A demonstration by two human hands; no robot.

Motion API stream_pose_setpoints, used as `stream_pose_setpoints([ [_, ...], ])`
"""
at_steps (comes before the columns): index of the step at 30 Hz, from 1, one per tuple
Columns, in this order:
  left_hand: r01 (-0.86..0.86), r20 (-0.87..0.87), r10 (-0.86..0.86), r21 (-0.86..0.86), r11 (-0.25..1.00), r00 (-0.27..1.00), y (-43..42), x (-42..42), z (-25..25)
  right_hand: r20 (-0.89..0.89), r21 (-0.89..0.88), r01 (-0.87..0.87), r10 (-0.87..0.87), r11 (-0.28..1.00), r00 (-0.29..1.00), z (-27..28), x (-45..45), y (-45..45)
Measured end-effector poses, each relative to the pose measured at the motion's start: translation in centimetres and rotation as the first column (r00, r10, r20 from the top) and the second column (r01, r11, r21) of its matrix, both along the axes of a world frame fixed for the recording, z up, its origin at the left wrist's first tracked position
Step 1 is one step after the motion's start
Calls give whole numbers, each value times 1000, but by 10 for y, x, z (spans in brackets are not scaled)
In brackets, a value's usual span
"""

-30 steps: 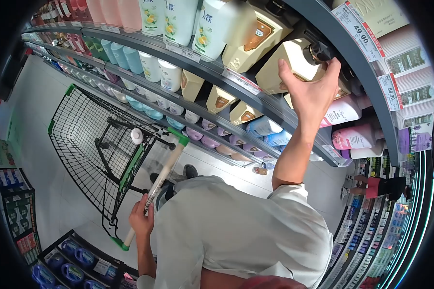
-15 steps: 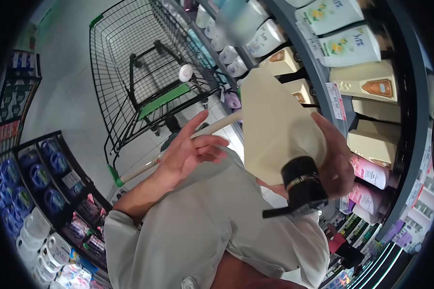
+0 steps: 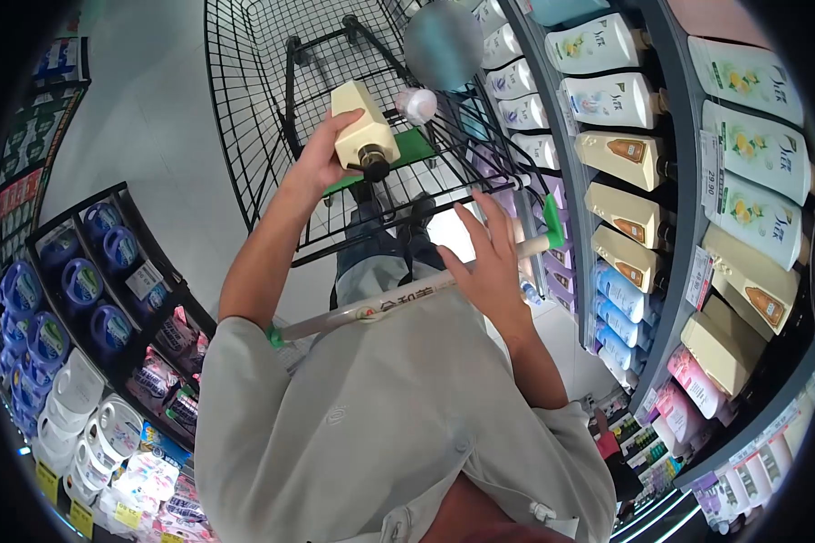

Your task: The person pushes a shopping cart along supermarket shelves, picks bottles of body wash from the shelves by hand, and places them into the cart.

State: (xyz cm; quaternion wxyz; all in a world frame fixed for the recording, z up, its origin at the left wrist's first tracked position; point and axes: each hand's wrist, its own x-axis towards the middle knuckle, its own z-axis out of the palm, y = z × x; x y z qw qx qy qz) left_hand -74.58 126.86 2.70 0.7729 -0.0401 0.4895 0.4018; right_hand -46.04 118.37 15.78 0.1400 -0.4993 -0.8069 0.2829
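Note:
My left hand [image 3: 326, 145] grips a cream bottle [image 3: 358, 113] with a black pump top, held over the near end of the shopping cart [image 3: 254, 172]. Its pump points back toward my body. Fingers spread and holding nothing, my right hand [image 3: 487, 258] is at the right part of the cart's pale handle bar [image 3: 398, 297], near its green end. Whether it touches the bar I cannot tell. A round white and pink item [image 3: 417, 105] lies at the cart's near end, right of the bottle.
Shelves [image 3: 561, 172] of white, cream, blue and pink bottles run along the right. At the left stands a rack [image 3: 122, 258] with blue detergent bottles and packs. A person in dark and red clothing [image 3: 616, 452] is partly visible at the lower right.
The cream bottle went from the shelf into my right hand, then over to my left hand above the cart. My right hand has let go of it and moved to the handle bar.

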Motion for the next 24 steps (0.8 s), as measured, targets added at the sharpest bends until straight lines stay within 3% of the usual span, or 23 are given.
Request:
stream_pose_setpoints([
  [2, 92, 69, -86, -91, 992, 994, 31, -12, -82, 55, 24, 89, -90, 996, 994, -21, 15, -9],
  [4, 281, -25, -287, -145, 949, 958, 55, -12, -136, 104, 45, 168, -172, 985, 980, -33, 16, -19],
  [7, 294, -37, -311, -236, 926, 950, 76, 4, -189, 107, 191, 253, -276, 949, 955, -39, 4, -14],
  [10, 235, 21, -242, -324, 916, 970, 91, 14, -230, 50, 165, 276, -287, 947, 957, -42, 3, -10],
  [12, 272, 19, -278, -289, 918, 960, 95, 17, -251, 38, 241, 239, -255, 941, 966, -34, -3, 1],
  [14, 236, 152, -203, -249, 939, 967, 92, 15, -278, 1, 230, 268, -276, 936, 961, -42, -1, -4],
  [16, 185, 132, -156, -241, 953, 979, 95, 13, -303, -39, 313, 270, -271, 911, 962, -43, -6, 1],
  [17, 124, 54, -113, -313, 942, 992, 97, 19, -266, -30, 319, 267, -272, 909, 962, -41, -8, 3],
  [19, 131, 164, -89, -265, 955, 982, 97, 6, -268, -44, 338, 276, -278, 900, 960, -41, -13, 8],
  [21, 23, 64, -1, -341, 940, 998, 95, -2, -230, -73, 361, 291, -284, 886, 956, -45, -18, 15],
  [22, -11, 27, 20, -288, 958, 999, 89, -13, -232, -95, 385, 291, -275, 876, 957, -45, -23, 22],
  [23, 101, 52, -96, -98, 990, 994, 78, -40, -265, -128, 415, 301, -272, 859, 954, -48, -27, 27],
  [24, 145, -147, -163, -124, 982, 976, 74, -35, -215, -143, 419, 316, -281, 851, 949, -55, -27, 29],
])
